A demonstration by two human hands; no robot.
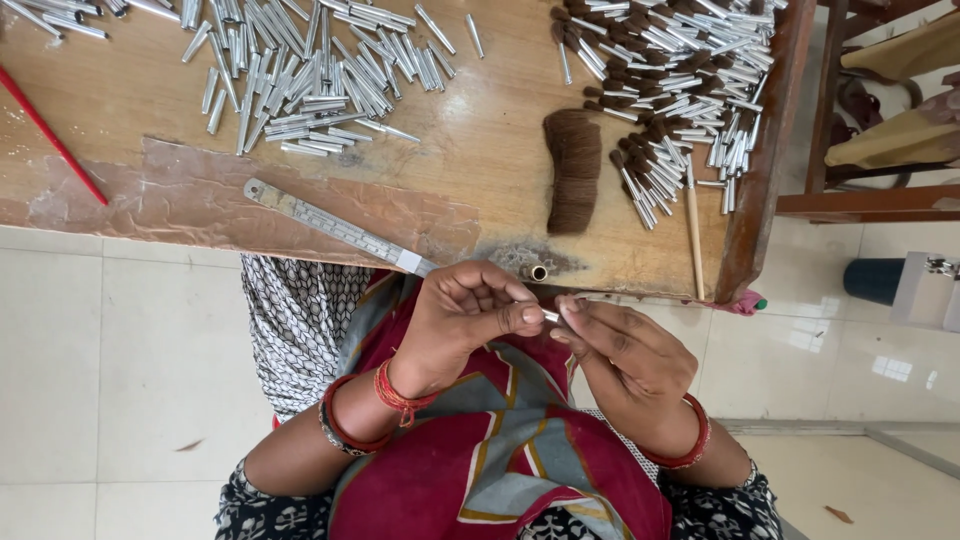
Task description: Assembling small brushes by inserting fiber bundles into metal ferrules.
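Observation:
My left hand and my right hand meet over my lap, just below the wooden table's near edge. Between their fingertips they pinch one small silver metal tube; most of it is hidden by the fingers. Whether hair sits in the tube cannot be made out. A bundle of dark brown hair lies on the table just above the hands. A small brass ring stands at the table's edge, close to my left thumb.
A heap of empty silver tubes covers the table's upper middle. Tubes with dark hair tips are piled at the right. A steel ruler, a thin wooden stick and a red rod also lie there. Wooden furniture stands at the right.

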